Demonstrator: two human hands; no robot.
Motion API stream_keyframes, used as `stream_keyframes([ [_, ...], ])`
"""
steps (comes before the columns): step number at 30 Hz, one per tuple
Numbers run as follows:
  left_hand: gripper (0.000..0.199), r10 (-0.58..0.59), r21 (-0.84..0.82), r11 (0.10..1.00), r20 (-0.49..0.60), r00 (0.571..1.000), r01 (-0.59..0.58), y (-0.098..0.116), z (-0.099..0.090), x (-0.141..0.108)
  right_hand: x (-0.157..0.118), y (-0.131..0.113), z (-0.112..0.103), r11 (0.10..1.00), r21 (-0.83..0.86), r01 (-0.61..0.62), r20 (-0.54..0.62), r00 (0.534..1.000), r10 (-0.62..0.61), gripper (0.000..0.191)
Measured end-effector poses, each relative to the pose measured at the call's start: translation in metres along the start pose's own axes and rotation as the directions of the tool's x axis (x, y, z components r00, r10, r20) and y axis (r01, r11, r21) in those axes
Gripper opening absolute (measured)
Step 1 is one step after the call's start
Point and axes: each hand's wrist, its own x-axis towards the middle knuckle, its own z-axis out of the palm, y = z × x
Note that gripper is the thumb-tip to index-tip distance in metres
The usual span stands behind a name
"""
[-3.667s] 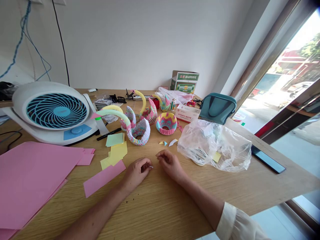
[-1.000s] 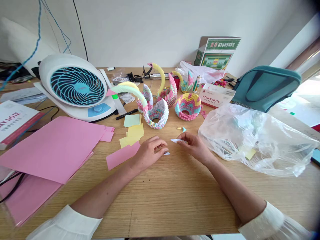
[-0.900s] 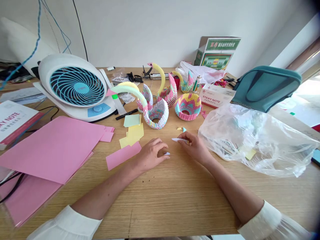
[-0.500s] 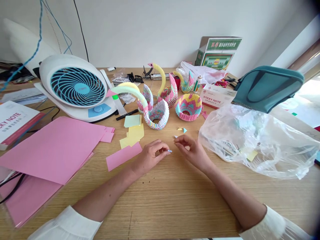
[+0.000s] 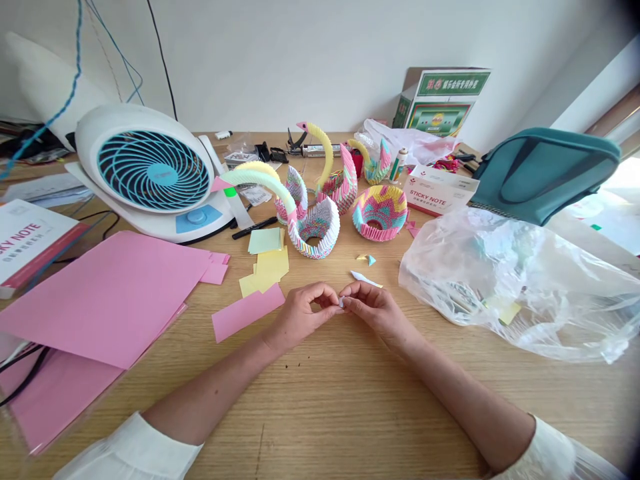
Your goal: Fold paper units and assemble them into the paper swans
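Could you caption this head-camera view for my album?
Left hand and right hand pinch a tiny folded paper piece before colourful origami swans.

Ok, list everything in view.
folded-paper swans: four, multicoloured, mid-desk
swan body: one, multicoloured, right of them
desk fan: one, white and teal, back left
pink card sheets: several, pink, front left
paper strip: one, pink, by left hand
sticky notes: several, yellow and green, behind strip
Sticky Note boxes: two, white, far left, back right
marker: one, black, beside fan
plastic bag: one, clear, right
handbag: one, teal, far right
paper scraps: three, mixed, ahead of hands
left hand, right hand: bare, pinching tiny white paper piece
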Motion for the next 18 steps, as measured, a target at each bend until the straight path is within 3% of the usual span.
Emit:
stream_keyframes([
  [10, 0.013, -0.083, -0.133, 0.988, 0.005, 0.997, 0.083, -0.006, 0.002, 0.002, 0.002, 0.006, -0.002, 0.999, 0.0, 0.035, 0.005, 0.999, -0.035, 0.028],
  [15, 0.018, -0.086, 0.022, 0.996, -0.019, 0.996, 0.086, -0.008, 0.0, 0.002, 0.005, 0.005, 0.004, 0.99, -0.098, 0.104, -0.018, 0.994, -0.106, 0.033],
  [18, 0.02, -0.066, 0.182, 0.981, -0.029, 0.997, 0.07, -0.014, -0.003, 0.003, -0.01, -0.017, 0.001, 0.925, -0.339, 0.173, -0.085, 0.973, -0.214, 0.024],
])
